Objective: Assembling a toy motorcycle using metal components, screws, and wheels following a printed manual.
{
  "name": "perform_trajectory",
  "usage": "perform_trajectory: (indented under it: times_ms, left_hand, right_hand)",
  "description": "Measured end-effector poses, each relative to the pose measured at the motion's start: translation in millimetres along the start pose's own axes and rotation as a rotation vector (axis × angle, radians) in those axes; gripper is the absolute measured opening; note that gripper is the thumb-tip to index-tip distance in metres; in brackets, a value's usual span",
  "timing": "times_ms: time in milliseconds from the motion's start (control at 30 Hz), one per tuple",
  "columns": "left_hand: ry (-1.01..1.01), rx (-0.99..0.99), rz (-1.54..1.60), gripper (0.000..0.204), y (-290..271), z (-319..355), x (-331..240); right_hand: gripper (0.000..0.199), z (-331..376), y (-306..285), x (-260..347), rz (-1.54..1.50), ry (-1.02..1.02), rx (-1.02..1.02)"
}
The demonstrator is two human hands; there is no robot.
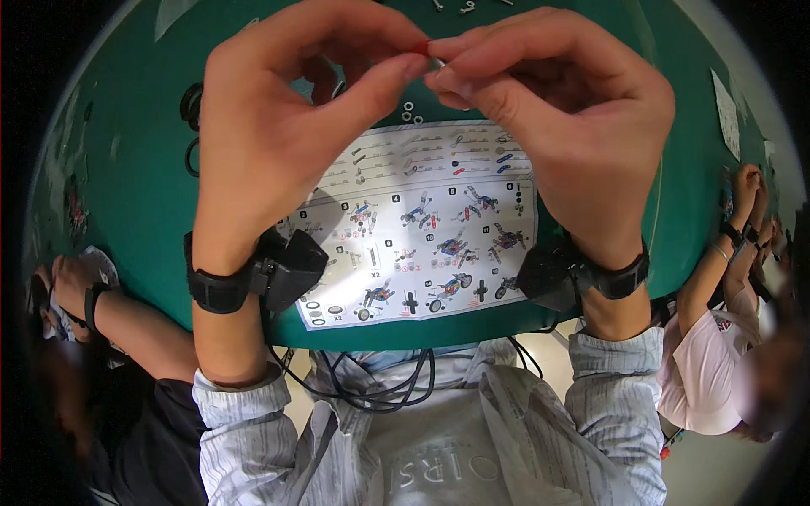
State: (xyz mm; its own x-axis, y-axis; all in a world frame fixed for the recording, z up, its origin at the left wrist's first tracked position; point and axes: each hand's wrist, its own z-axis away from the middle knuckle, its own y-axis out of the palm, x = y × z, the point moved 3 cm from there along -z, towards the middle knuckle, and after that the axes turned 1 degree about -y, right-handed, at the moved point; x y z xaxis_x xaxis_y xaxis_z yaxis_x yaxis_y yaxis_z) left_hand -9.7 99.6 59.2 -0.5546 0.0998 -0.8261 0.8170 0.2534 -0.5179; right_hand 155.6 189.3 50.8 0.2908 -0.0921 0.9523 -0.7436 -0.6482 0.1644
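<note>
Both hands are raised close to the camera, fingertips meeting at the top centre. My left hand [287,110] pinches a small red piece [421,45] between thumb and forefinger. My right hand [565,110] pinches a tiny silvery metal part [438,62] right against it. The two small parts touch or nearly touch; most of each is hidden by my fingers. Below the hands, an assembly instruction sheet [422,244] with step drawings lies on the green table [143,202]. Black straps with sensor boxes sit on both wrists.
Small washers [408,110] lie just beyond the sheet and screws [467,7] at the top edge. Black rubber rings [191,105] rest at the left. Another person's arm [110,312] works at the left, and a second person's hands [742,202] at the right. Cables hang at my chest.
</note>
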Motion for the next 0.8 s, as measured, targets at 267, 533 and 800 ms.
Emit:
perform_trajectory:
  times_ms: [267, 533, 800]
  left_hand:
    - [0.052, -0.016, 0.12, 0.017, 3.7, -0.9, 8.3]
    - [0.0, -0.028, 0.137, 0.016, 1.5, 0.7, 9.1]
    - [-0.015, -0.01, 0.187, 0.018, 2.8, -0.8, 8.3]
  right_hand:
    - [0.01, -0.1, 3.2, -4.5, 0.085, -0.206, -0.041]
    - [0.013, 0.8, 7.4, 7.7, 0.322, -0.368, -0.041]
    - [0.013, -3.8, 3.5, 0.6, 0.247, -0.379, -0.002]
